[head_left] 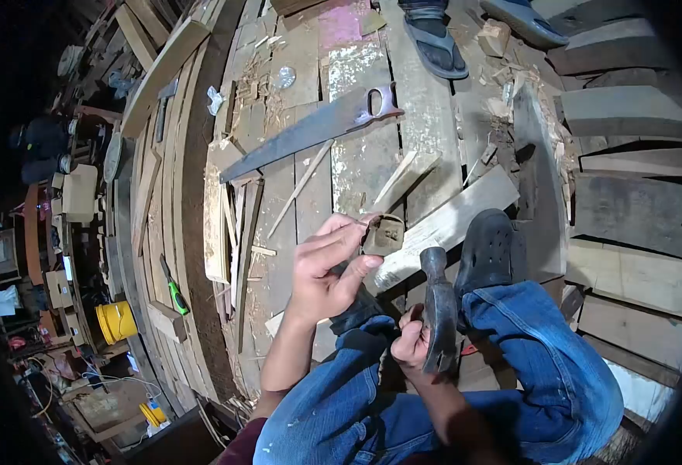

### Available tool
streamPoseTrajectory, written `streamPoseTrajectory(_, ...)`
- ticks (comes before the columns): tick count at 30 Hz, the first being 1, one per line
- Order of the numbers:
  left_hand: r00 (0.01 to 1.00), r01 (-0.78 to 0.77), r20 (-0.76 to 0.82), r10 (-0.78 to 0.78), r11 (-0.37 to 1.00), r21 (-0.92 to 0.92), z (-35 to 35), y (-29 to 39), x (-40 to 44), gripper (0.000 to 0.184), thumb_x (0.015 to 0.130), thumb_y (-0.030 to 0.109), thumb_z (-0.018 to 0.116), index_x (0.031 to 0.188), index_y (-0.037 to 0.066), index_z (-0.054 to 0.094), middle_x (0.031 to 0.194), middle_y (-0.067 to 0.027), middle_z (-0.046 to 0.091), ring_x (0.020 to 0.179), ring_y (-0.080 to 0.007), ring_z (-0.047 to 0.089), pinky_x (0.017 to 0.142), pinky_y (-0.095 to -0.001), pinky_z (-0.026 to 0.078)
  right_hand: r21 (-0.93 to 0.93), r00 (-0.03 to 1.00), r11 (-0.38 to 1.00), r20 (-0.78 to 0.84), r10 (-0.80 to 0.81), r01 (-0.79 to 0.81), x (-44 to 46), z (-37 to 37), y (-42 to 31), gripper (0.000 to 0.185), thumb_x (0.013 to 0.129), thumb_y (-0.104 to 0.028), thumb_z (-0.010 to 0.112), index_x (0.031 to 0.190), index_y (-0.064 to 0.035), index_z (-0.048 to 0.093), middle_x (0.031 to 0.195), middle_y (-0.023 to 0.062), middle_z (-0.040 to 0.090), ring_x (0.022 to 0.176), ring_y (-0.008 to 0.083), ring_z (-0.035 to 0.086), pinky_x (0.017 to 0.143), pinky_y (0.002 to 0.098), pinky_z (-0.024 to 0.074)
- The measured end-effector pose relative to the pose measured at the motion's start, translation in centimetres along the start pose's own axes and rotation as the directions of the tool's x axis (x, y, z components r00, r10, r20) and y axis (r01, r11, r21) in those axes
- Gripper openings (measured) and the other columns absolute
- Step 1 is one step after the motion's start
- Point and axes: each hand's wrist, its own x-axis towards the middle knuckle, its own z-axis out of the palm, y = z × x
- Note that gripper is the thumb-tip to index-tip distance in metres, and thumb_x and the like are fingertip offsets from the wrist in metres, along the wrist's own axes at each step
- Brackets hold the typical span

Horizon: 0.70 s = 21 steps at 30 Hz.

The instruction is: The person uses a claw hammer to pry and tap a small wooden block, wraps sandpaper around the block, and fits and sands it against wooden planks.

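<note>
My left hand (329,267) is raised in front of me, its thumb and fingers closed on a small squarish brown piece (385,235). A curved edge shows along its top, and I cannot tell exactly what it is. My right hand (411,342), lower and to the right, is wrapped round a claw hammer (440,314). The dark hammer head points up, close to the small piece but apart from it. A pale wooden board (453,229) lies on the floor just beyond both hands.
A handsaw (310,133) lies across the plank floor ahead. Wood strips, offcuts and shavings are scattered around it. A knife with a green handle (174,293), another hammer (163,108) and a yellow bucket (116,322) are at the left. A sandalled foot (436,50) stands at the top.
</note>
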Motion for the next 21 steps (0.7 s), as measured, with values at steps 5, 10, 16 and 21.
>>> streamPoseTrajectory(5,0.998,-0.062,-0.013,0.062,0.998,0.012,0.0,0.4,0.3,0.043,0.073,0.001,0.074,0.115,-0.002,0.063,0.107,-0.0181,0.067,0.082,-0.0286,0.061,0.078,-0.0384,0.049,0.178,0.999,0.984,-0.045,-0.019,0.026,6.8,-2.9,-6.4,0.019,0.084,-0.003,0.058,0.100,0.0064,0.057,0.076,0.0034,0.057,0.062,0.0080,0.049,0.055,0.0211,0.0370)
streamPoseTrajectory(10,0.998,-0.057,-0.010,0.060,0.976,0.209,0.5,2.1,0.6,0.046,0.067,-0.001,0.072,0.113,-0.001,0.064,0.110,-0.0148,0.067,0.085,-0.0298,0.062,0.076,-0.0341,0.051,0.302,0.977,0.942,-0.101,0.187,-0.149,12.6,-6.2,-12.2,0.027,0.079,-0.007,0.071,0.099,0.0086,0.060,0.062,-0.0033,0.054,0.056,0.0012,0.042,0.054,0.0190,0.0342)
streamPoseTrajectory(16,0.995,-0.100,0.050,0.087,0.921,0.377,1.0,3.4,1.0,0.047,0.065,-0.001,0.071,0.111,0.001,0.066,0.108,-0.0137,0.067,0.082,-0.0299,0.062,0.072,-0.0347,0.052,0.315,0.983,0.944,-0.119,0.140,-0.096,14.7,-7.8,-13.4,0.024,0.072,-0.005,0.079,0.085,0.0044,0.061,0.072,0.0037,0.067,0.054,-0.0012,0.044,0.048,0.0167,0.0336)
streamPoseTrajectory(21,0.987,-0.160,0.094,0.130,0.844,0.511,1.0,4.0,1.1,0.048,0.062,0.001,0.067,0.110,0.005,0.067,0.104,-0.0105,0.068,0.080,-0.0242,0.063,0.054,-0.0306,0.053,0.318,0.972,0.930,-0.079,0.219,-0.184,14.6,-7.8,-14.1,0.019,0.073,0.000,0.076,0.089,0.0054,0.067,0.070,-0.0018,0.060,0.052,-0.0013,0.036,0.047,0.0192,0.0266)
